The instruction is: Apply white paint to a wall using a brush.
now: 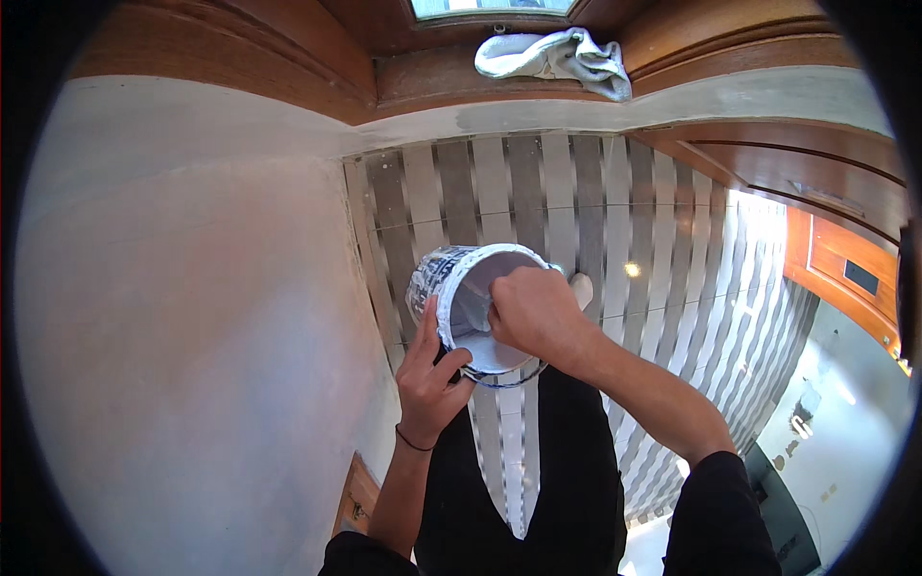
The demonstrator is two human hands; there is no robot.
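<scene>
A plastic bucket (443,270) smeared with white paint or filler is tilted with its mouth towards me, in front of my legs. Its rim and inner wall are coated white, and a thin handle hangs below the rim. My left hand (432,381) grips the bucket's lower left side, fingers spread along the rim. Inside the mouth, my right hand (529,309) is closed in a fist around something mostly hidden; a pale flat blade or tool part (475,306) shows beside it.
A crumpled white cloth (558,61) lies on the wooden window sill (432,79). On the left rises a plastered wall (202,288). Striped floor tiles (461,173) spread below. A wooden door (807,162) stands at the right, with a dark flat object (778,504) at the lower right.
</scene>
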